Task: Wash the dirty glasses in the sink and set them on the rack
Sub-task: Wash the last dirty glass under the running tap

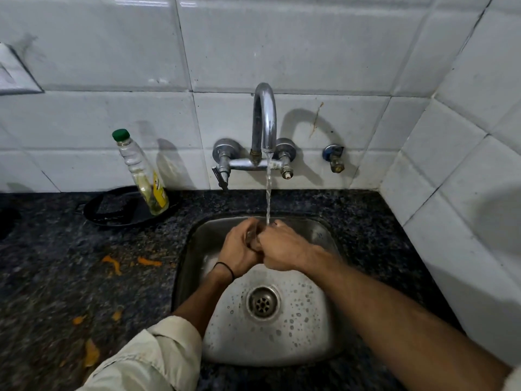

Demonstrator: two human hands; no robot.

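Observation:
A small clear glass (253, 237) is held over the steel sink (318, 342), mostly hidden between my two hands. My left hand (238, 249) wraps it from the left, and my right hand (282, 248) closes against it from the right. Water runs from the curved tap (264, 119) in a thin stream (268, 198) that lands at my right hand's knuckles beside the glass. The sink floor is wet with bubbles around the drain (263, 302). No rack is in view.
A clear bottle with a green cap (142, 176) leans on a black pan (112, 208) at the back left of the dark granite counter (70, 277). Orange peel scraps (112, 263) lie on the counter. Tiled walls close the back and right.

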